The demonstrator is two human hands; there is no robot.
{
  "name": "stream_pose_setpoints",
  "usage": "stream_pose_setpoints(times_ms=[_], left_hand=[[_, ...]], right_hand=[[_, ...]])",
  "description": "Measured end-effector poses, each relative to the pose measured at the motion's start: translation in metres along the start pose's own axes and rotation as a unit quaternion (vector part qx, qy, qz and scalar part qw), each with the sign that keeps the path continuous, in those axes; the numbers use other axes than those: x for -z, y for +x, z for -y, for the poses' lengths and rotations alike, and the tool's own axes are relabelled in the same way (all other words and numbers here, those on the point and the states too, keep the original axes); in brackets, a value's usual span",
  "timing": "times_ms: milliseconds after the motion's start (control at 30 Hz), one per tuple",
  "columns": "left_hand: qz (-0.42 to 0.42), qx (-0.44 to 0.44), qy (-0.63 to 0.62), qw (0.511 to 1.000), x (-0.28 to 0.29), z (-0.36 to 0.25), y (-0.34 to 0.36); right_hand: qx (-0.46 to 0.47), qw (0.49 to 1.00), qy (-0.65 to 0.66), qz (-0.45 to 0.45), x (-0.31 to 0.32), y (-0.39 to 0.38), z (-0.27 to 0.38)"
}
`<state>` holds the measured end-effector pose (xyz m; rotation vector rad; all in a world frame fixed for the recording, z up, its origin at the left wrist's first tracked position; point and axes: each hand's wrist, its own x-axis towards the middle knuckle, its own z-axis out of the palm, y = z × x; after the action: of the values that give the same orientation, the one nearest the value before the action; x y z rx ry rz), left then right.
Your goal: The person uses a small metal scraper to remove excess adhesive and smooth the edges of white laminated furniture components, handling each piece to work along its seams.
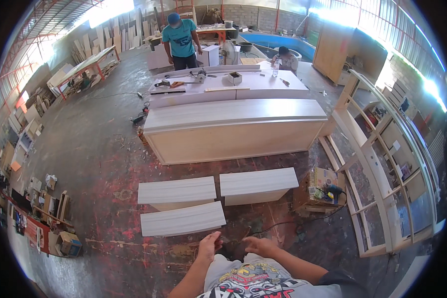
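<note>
My left hand point(211, 244) is held low in front of me with its fingers curled closed; whatever may be inside them is too small to make out. My right hand point(256, 246) is apart from it, fingers loosely bent and apart, holding nothing visible. Just beyond my hands lies a pale wood-grain box piece point(181, 218), with two similar box pieces point(176, 187) point(258, 181) behind it on the stained floor. Farther forward stands a long pale cabinet point(233, 136) with a raised edge along its top.
A cardboard box point(305, 193) bears a corded power tool point(335, 191). A wooden frame point(392, 208) leans at right. Behind the cabinet, a white worktable point(258, 87) holds tools, with two people point(181, 42) point(287, 63) beside it. Clutter point(54, 213) lines the left.
</note>
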<state>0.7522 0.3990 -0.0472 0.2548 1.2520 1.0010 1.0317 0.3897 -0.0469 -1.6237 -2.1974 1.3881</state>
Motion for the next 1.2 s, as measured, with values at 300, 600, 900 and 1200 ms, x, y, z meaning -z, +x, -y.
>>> stream_pose_setpoints(times_ms=[300,600,900,1200], left_hand=[[0.126,0.166,-0.009,0.978,-0.053,0.016,0.059],[-0.059,0.19,0.115,0.973,0.027,0.107,0.116],[-0.094,0.333,0.559,0.754,0.037,0.267,0.059],[-0.245,0.094,0.644,0.718,0.094,0.33,0.092]], right_hand=[[0.153,0.952,0.13,-0.23,0.028,0.04,0.027],[0.099,0.929,0.284,-0.218,0.008,0.09,-0.023],[-0.146,0.914,0.336,-0.175,-0.132,0.195,-0.244],[-0.112,0.942,0.246,-0.197,-0.217,0.334,-0.374]])
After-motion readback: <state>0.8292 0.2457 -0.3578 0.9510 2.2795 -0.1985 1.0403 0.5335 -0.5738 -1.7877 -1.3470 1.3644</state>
